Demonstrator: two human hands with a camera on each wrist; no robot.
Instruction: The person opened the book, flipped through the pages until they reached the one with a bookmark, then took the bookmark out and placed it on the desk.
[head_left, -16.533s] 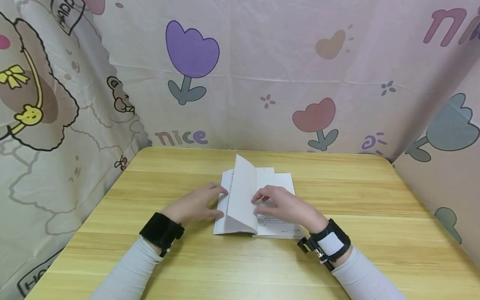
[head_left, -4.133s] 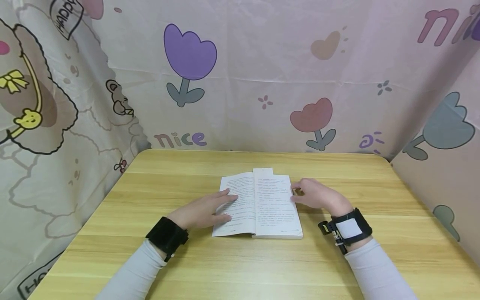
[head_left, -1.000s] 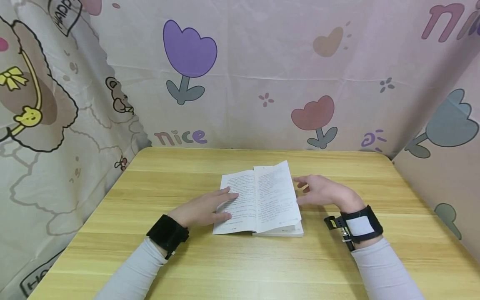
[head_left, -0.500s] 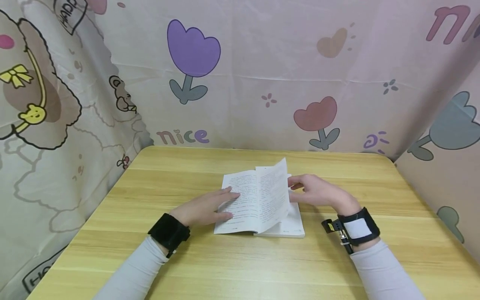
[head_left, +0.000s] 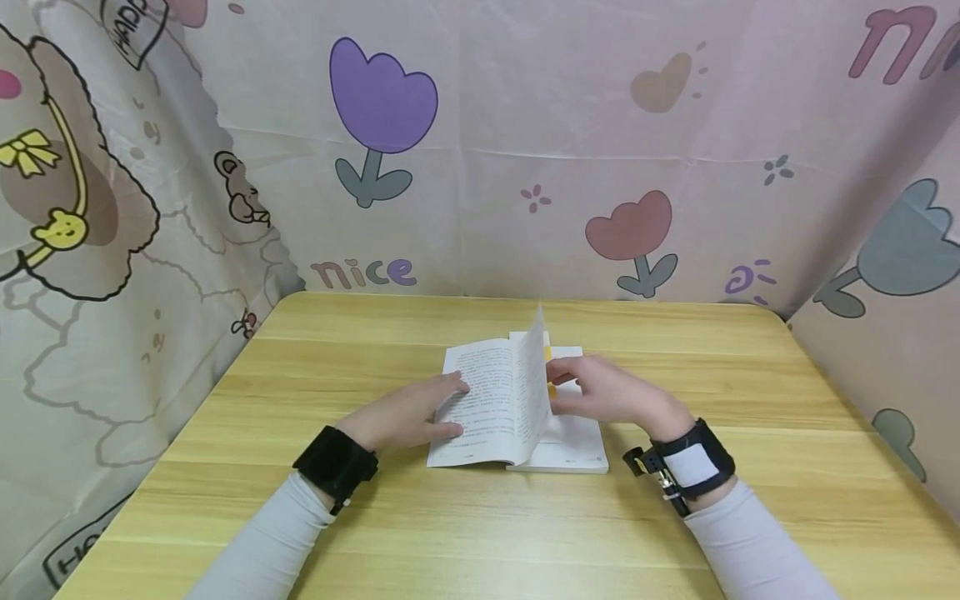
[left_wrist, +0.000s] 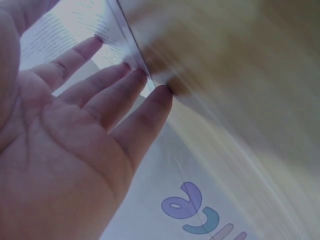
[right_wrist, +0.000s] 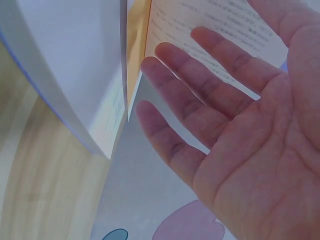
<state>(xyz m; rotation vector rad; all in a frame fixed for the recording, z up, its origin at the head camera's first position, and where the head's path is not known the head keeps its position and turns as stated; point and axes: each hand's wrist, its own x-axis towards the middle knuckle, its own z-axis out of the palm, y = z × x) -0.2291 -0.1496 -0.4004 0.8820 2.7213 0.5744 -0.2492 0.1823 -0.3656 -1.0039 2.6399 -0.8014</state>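
Note:
An open book lies on the wooden table, printed text on its left page. One leaf stands almost upright from the spine, curving to the left. My left hand rests its fingers on the outer edge of the left page. My right hand is at the right side of the raised leaf, fingertips right at it; the right wrist view shows its fingers loosely extended. A white card juts above the book's top edge. Beside the right fingertips shows a yellow-orange strip inside the book.
The wooden table spreads around the book. A printed cloth hangs behind it and along both sides. Black straps with small devices circle both wrists, the right one with a white patch.
The leaf has risen from low over the right page to nearly upright, and the right hand has moved left with it. The yellow strip has come into view. The left hand stays at the left page.

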